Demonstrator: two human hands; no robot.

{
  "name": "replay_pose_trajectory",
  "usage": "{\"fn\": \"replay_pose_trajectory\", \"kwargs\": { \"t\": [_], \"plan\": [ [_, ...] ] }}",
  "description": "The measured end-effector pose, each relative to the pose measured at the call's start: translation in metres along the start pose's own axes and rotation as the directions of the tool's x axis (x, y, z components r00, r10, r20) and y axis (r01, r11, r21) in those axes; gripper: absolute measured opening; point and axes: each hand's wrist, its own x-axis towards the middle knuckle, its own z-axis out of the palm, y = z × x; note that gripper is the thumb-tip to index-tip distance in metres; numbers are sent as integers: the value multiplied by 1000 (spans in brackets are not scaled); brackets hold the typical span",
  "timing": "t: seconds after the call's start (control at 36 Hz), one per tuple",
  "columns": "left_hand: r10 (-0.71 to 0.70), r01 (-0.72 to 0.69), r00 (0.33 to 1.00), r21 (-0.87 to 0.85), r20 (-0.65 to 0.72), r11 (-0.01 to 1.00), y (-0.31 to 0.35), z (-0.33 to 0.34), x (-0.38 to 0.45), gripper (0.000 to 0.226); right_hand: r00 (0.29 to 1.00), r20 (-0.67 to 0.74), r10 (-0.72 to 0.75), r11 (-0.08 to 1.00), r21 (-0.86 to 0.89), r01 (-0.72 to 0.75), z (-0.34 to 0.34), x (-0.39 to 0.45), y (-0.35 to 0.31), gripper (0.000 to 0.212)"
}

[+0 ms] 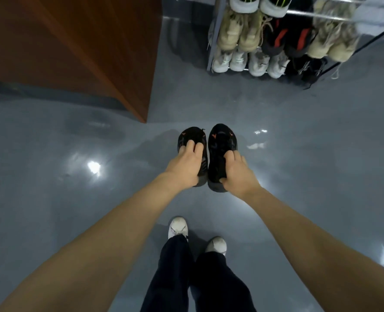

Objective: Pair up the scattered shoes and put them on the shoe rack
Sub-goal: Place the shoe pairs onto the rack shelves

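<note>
Two black shoes with orange marks are held side by side above the floor [74, 154], toes pointing away from the person. The left shoe [192, 137] is gripped by the left hand [185, 167], fingers curled over its upper. The right shoe [220, 140] is gripped by the right hand [237, 172], fingers curled into its opening and the thumb at the heel. The two shoes are just beside each other and match in colour and marking, so they are judged to be a pair.

The rack [215, 41] stands ahead and to the right, well apart from the held pair. Its visible shelves carry rows of shoes: beige boots [238, 34], a black-and-red pair [287, 39], pale sneakers [249, 61] on the lowest shelf, and white shoes [260, 4] on a higher one. All appear set in pairs.

Status: pairing is done for the held shoes; placing them is not yet done. No other loose shoes show on the floor, so this is likely one of the last pairs. A free slot cannot be made out from here; much of the rack lies outside the view.

A brown cabinet [74, 48] stands at left. The person's own white shoes [178, 227] show below.
</note>
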Motion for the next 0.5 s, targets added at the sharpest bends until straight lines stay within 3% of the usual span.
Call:
{"fn": "replay_pose_trajectory", "kwargs": {
  "t": [0.25, 0.5],
  "plan": [
    [86, -48, 991, 335, -100, 941, 49, -99, -24, 74, 995, -104, 10, 992, -127, -23, -120, -30, -25, 48],
    [138, -78, 979, 353, -148, 933, 110, -178, -2, 73, 981, -189, -31, 980, -200, -8, -214, -34, -9, 39]
  ]
}}
